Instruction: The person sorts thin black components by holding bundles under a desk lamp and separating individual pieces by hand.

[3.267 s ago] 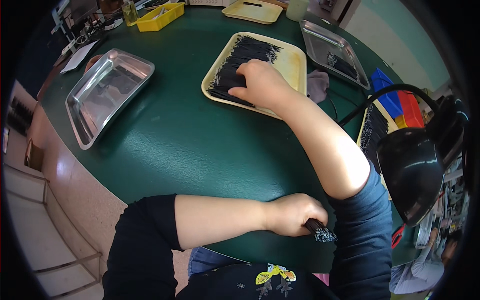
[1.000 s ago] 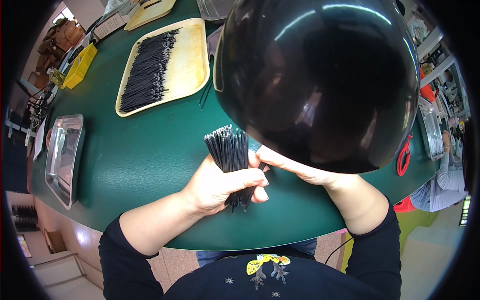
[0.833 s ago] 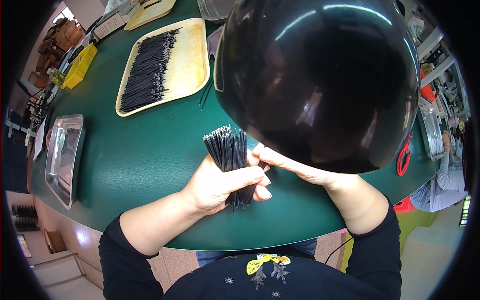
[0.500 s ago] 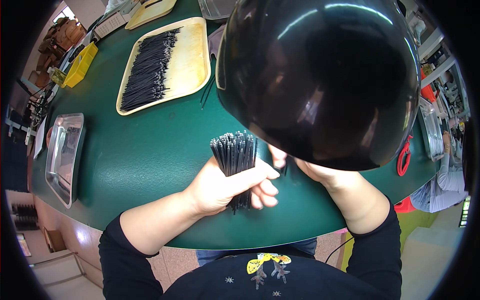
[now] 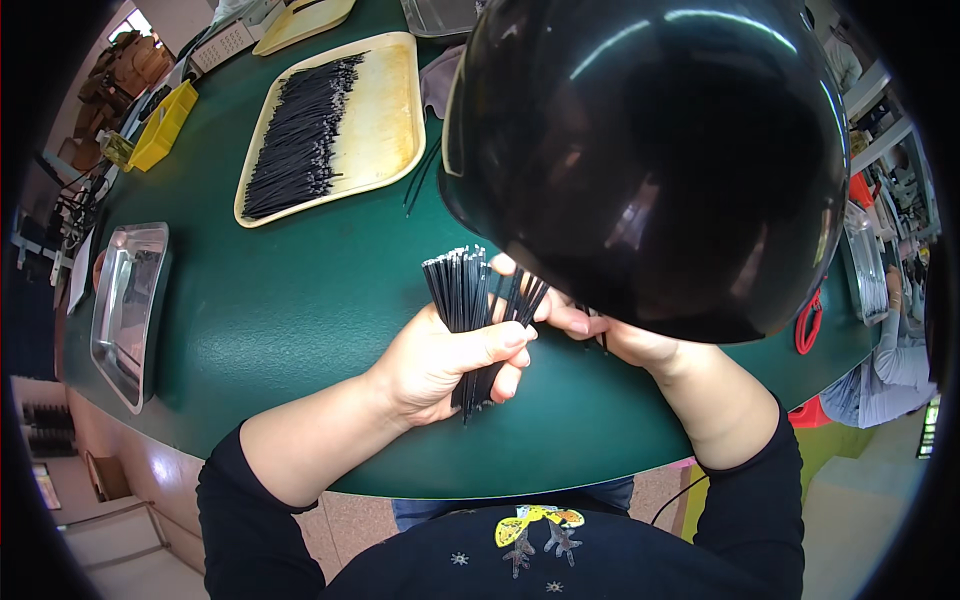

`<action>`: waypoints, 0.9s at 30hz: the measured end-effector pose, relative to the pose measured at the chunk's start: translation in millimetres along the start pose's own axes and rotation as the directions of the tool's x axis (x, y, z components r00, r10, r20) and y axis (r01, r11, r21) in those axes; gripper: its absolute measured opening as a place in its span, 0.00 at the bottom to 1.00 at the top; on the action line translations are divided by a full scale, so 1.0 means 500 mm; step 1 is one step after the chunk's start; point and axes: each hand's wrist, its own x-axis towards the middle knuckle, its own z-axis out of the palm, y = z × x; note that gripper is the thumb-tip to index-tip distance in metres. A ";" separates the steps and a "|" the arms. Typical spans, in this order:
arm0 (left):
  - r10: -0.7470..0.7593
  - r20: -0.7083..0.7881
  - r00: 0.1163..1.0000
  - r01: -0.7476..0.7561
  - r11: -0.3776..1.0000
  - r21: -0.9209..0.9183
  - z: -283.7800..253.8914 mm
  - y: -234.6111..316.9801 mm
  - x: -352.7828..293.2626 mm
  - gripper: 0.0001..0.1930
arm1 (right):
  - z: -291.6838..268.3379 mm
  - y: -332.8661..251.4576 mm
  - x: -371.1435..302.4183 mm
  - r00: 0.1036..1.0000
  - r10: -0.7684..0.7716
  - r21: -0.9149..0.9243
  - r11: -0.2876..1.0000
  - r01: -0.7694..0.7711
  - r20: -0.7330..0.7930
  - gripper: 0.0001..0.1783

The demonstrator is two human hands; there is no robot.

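My left hand (image 5: 425, 368) is closed round a thick upright bundle of thin black wires (image 5: 458, 298) with pale, shiny tips at the top. Part of the bundle fans out to the right. There my right hand (image 5: 638, 343) has its fingers at the fanned wires, a few short black ends showing between them. A large glossy black dome (image 5: 640, 180) hides much of that hand. Beyond, a cream tray (image 5: 385, 125) carries a wide layer of similar black wires (image 5: 300, 140) along its left side.
The table (image 5: 270, 330) is green. A clear plastic tray (image 5: 130, 310) stands at its left edge, a yellow bin (image 5: 163, 128) farther back. Loose wires (image 5: 420, 180) lie beside the cream tray. Red-handled tool (image 5: 808, 322) and another clear tray (image 5: 865, 265) lie right; a person (image 5: 890, 365) sits beyond.
The bundle's right part has spread away from the rest. My right hand's fingers have come leftward against it, and more of them show below the dome. The view has shifted slightly.
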 end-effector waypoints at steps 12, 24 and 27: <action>0.114 -0.060 0.992 -0.105 0.986 0.133 0.018 0.003 0.001 0.02 | 0.006 0.026 0.003 0.991 0.000 -0.231 0.972 -0.030 -0.130 0.13; 0.126 -0.024 0.992 -0.123 0.987 0.099 0.006 -0.001 -0.002 0.03 | -0.005 0.047 0.003 0.983 -0.027 0.031 0.999 0.033 -0.182 0.13; 0.142 -0.008 0.990 -0.140 0.984 0.106 0.004 -0.002 -0.002 0.03 | -0.001 0.040 0.008 0.986 -0.015 0.136 0.990 0.038 -0.167 0.15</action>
